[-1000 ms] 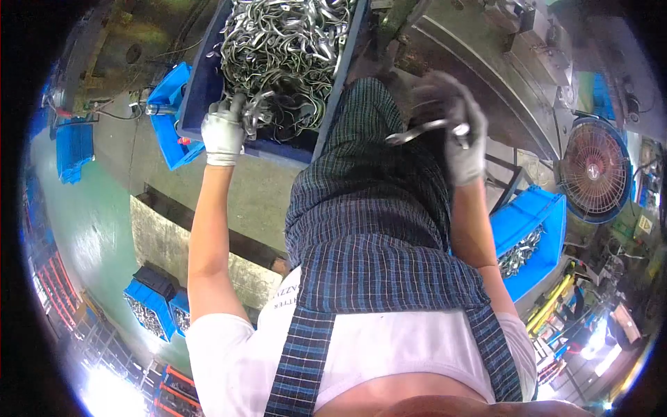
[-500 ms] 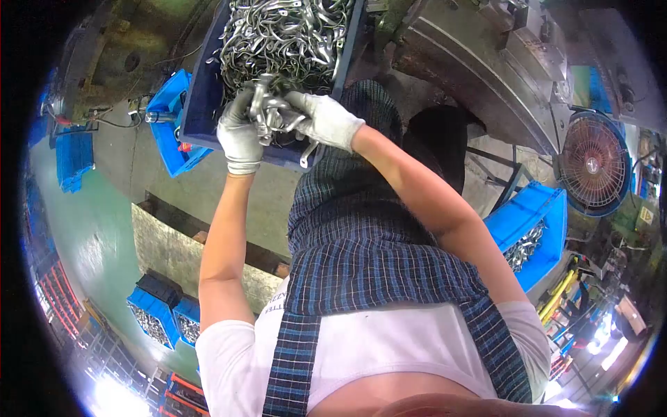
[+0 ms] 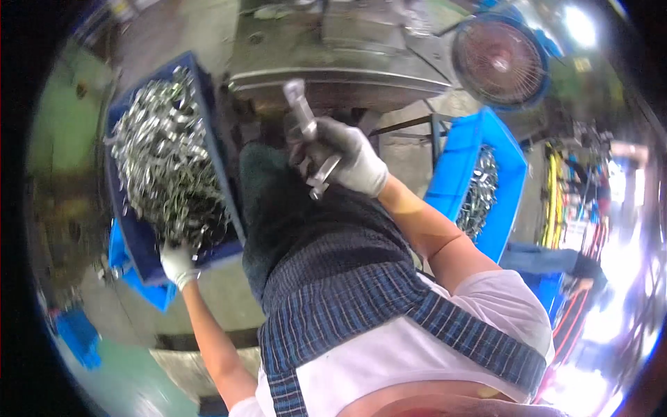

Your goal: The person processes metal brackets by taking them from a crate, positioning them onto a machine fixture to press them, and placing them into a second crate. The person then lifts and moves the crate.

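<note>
My right hand (image 3: pixel 342 151), in a white glove with greyed fingers, is raised above my lap. It is closed on bent shiny metal parts (image 3: pixel 299 104); one flattened end with a hole sticks up past the fingers and another end (image 3: pixel 322 182) shows below. Blur hides how many pieces there are. My gloved left hand (image 3: pixel 178 264) is at the near end of a dark blue bin (image 3: pixel 226 187), its fingers hidden among the parts. A heap of similar bent metal parts (image 3: pixel 163 153) fills that bin.
A bright blue crate (image 3: pixel 504 187) with metal parts stands on the right. Beyond my knees is a heavy metal machine bed (image 3: pixel 340 76), with a round fan (image 3: pixel 499 61) at its right. Another blue crate (image 3: pixel 149 288) sits under the bin. A person's leg (image 3: pixel 542 257) shows at right.
The view has turned to the right, so the bin now appears at left. My hands have separated: the right carries metal parts away from the bin, while the left stays at its near end.
</note>
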A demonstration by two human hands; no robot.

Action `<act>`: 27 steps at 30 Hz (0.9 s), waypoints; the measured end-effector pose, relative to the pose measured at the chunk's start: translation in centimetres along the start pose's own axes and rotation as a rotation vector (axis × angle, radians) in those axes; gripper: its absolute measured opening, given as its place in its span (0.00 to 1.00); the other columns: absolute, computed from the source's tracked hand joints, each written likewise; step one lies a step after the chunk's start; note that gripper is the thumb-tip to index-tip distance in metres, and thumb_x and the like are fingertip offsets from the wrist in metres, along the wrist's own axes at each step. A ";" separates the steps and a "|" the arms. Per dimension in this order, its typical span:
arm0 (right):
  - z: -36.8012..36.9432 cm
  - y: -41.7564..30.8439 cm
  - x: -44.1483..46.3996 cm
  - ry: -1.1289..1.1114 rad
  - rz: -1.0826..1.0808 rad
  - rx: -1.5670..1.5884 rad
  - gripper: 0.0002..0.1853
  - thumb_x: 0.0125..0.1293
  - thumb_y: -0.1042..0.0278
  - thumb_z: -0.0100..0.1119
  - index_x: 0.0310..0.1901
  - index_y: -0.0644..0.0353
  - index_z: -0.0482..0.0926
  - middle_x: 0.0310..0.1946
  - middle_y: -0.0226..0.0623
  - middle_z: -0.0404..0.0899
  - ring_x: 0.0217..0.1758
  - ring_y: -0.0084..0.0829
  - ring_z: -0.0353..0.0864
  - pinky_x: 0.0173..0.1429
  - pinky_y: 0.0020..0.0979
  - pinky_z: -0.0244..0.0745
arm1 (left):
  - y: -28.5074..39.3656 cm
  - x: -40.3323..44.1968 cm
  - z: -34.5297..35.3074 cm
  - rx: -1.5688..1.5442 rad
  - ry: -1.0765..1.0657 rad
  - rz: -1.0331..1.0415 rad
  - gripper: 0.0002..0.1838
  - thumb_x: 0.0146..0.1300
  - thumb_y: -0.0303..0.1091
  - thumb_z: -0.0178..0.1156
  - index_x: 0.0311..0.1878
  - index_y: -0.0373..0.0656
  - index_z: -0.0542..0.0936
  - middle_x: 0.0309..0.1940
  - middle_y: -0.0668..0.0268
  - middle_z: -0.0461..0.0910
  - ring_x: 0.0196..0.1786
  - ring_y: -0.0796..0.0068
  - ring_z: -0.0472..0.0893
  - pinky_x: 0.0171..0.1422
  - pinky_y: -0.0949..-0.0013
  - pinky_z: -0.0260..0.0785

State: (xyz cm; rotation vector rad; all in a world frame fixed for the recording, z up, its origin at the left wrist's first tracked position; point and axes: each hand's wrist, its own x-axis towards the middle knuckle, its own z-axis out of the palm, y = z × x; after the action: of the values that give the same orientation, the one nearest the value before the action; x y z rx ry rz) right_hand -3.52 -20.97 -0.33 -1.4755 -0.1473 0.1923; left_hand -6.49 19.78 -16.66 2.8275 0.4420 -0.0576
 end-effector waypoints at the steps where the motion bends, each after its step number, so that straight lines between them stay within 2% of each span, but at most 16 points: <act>1: -1.5 -1.5 -0.7 0.088 0.010 0.154 0.12 0.56 0.78 0.52 0.44 0.66 0.69 0.34 0.35 0.75 0.37 0.21 0.74 0.42 0.22 0.71 | 1.7 -0.4 -1.9 -0.476 -0.161 -0.101 0.14 0.49 0.29 0.56 0.40 0.34 0.75 0.34 0.57 0.77 0.28 0.68 0.76 0.33 0.69 0.70; 2: -2.7 -1.6 -0.8 0.282 -0.151 -0.016 0.06 0.58 0.77 0.49 0.38 0.66 0.71 0.33 0.36 0.75 0.37 0.20 0.74 0.40 0.22 0.72 | -2.7 1.2 1.6 -1.101 -0.305 -0.399 0.09 0.51 0.28 0.57 0.36 0.35 0.76 0.30 0.62 0.78 0.24 0.75 0.74 0.28 0.72 0.68; 4: -5.2 -2.3 -0.7 0.433 -0.493 -0.053 0.06 0.61 0.75 0.47 0.37 0.65 0.72 0.32 0.32 0.75 0.34 0.18 0.73 0.37 0.20 0.70 | -1.2 2.4 0.2 -0.887 -0.457 -0.693 0.08 0.53 0.32 0.58 0.34 0.38 0.76 0.28 0.63 0.78 0.24 0.74 0.74 0.24 0.69 0.66; 5: -6.0 -2.7 -0.3 0.588 -0.277 -0.037 0.06 0.62 0.74 0.46 0.38 0.66 0.72 0.31 0.31 0.74 0.32 0.17 0.71 0.36 0.19 0.68 | 0.8 1.5 -0.3 -1.438 -0.452 -0.708 0.11 0.54 0.37 0.58 0.36 0.39 0.76 0.28 0.63 0.77 0.24 0.73 0.74 0.23 0.68 0.65; 6: -6.7 -3.1 0.2 0.734 -0.057 -0.018 0.07 0.62 0.73 0.46 0.38 0.66 0.73 0.31 0.30 0.74 0.30 0.16 0.70 0.35 0.19 0.67 | 1.0 1.6 -0.2 -1.514 -0.456 -0.681 0.12 0.54 0.39 0.58 0.36 0.41 0.75 0.28 0.65 0.77 0.24 0.73 0.73 0.24 0.68 0.65; 8: -9.8 1.2 3.1 0.828 -0.276 -0.145 0.07 0.60 0.73 0.49 0.37 0.66 0.73 0.25 0.26 0.74 0.24 0.13 0.67 0.29 0.17 0.65 | 2.8 1.2 -1.0 -1.629 -0.455 -0.643 0.11 0.54 0.41 0.58 0.36 0.44 0.74 0.28 0.68 0.75 0.24 0.75 0.71 0.24 0.69 0.64; 9: -9.9 1.0 3.8 0.850 -0.286 -0.303 0.07 0.59 0.72 0.51 0.37 0.65 0.74 0.22 0.26 0.73 0.23 0.13 0.66 0.28 0.17 0.64 | 4.3 0.7 -1.7 -1.669 -0.450 -0.631 0.11 0.53 0.41 0.58 0.35 0.45 0.73 0.27 0.69 0.75 0.24 0.76 0.70 0.24 0.70 0.63; 10: -9.9 0.6 4.3 0.874 -0.293 -0.461 0.07 0.59 0.72 0.52 0.37 0.64 0.75 0.20 0.26 0.73 0.21 0.13 0.66 0.26 0.17 0.64 | 5.6 0.7 -3.2 -1.675 -0.512 -0.629 0.11 0.53 0.41 0.58 0.35 0.46 0.73 0.26 0.70 0.74 0.24 0.77 0.69 0.24 0.71 0.63; 11: -9.8 0.1 4.6 0.888 -0.198 -0.305 0.06 0.57 0.72 0.54 0.36 0.62 0.75 0.18 0.28 0.72 0.19 0.13 0.67 0.23 0.19 0.65 | 4.7 1.4 -2.9 -1.675 -0.627 -0.588 0.11 0.54 0.41 0.57 0.35 0.46 0.73 0.26 0.71 0.73 0.25 0.76 0.69 0.25 0.72 0.63; 12: -9.6 -1.0 4.6 0.882 -0.180 -0.357 0.07 0.56 0.74 0.53 0.37 0.63 0.75 0.21 0.28 0.73 0.23 0.14 0.68 0.27 0.19 0.66 | 5.0 1.4 -3.3 -1.676 -0.710 -0.494 0.12 0.54 0.41 0.57 0.37 0.46 0.73 0.29 0.70 0.74 0.27 0.75 0.70 0.27 0.72 0.65; 14: -9.4 -2.3 4.6 0.878 -0.142 -0.463 0.10 0.55 0.78 0.52 0.40 0.66 0.75 0.27 0.29 0.76 0.30 0.15 0.71 0.34 0.19 0.68 | 6.4 1.0 -3.8 -1.595 -0.627 -0.484 0.14 0.54 0.41 0.57 0.41 0.46 0.73 0.32 0.69 0.75 0.29 0.75 0.72 0.29 0.72 0.65; 15: -10.0 -2.1 5.2 0.865 -0.245 -0.550 0.12 0.52 0.82 0.52 0.40 0.66 0.75 0.27 0.29 0.76 0.31 0.15 0.71 0.35 0.19 0.68 | 7.2 0.7 -4.4 -1.575 -0.580 -0.526 0.16 0.53 0.40 0.58 0.44 0.45 0.72 0.34 0.68 0.75 0.32 0.75 0.73 0.33 0.73 0.66; 20: -10.8 -1.6 5.3 0.856 -0.180 -0.402 0.10 0.50 0.82 0.54 0.36 0.65 0.76 0.25 0.28 0.76 0.29 0.15 0.70 0.35 0.18 0.66 | 9.5 0.4 -4.9 -1.665 -0.589 -0.458 0.15 0.51 0.35 0.60 0.42 0.41 0.72 0.32 0.68 0.75 0.31 0.76 0.73 0.33 0.73 0.65; 22: -12.5 0.2 5.7 0.868 -0.284 -0.547 0.11 0.52 0.78 0.51 0.39 0.63 0.76 0.24 0.35 0.77 0.21 0.19 0.73 0.25 0.23 0.69 | 10.4 0.4 -4.9 -1.634 -0.516 -0.405 0.16 0.51 0.35 0.60 0.42 0.41 0.72 0.31 0.67 0.75 0.29 0.76 0.73 0.31 0.74 0.66; 26: -12.5 0.2 5.6 0.880 -0.210 -0.661 0.11 0.53 0.71 0.55 0.37 0.67 0.76 0.25 0.39 0.77 0.24 0.19 0.75 0.30 0.23 0.70 | 13.2 -0.9 -6.0 -1.598 -0.367 -0.408 0.16 0.52 0.35 0.59 0.43 0.40 0.73 0.30 0.66 0.75 0.27 0.76 0.74 0.30 0.75 0.67; 27: -12.5 0.5 5.3 0.837 -0.299 -0.708 0.09 0.51 0.75 0.54 0.36 0.66 0.76 0.28 0.38 0.77 0.25 0.20 0.74 0.30 0.22 0.70 | 11.8 -0.5 -4.9 -1.387 -0.343 -0.160 0.14 0.52 0.35 0.58 0.42 0.40 0.74 0.29 0.67 0.75 0.26 0.77 0.74 0.28 0.76 0.66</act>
State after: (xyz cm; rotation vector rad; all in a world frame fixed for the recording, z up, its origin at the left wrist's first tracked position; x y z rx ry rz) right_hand 4.36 -31.88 -2.10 -2.0852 0.2740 -0.7934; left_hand -3.40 10.20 -8.81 1.3848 0.3881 -0.1789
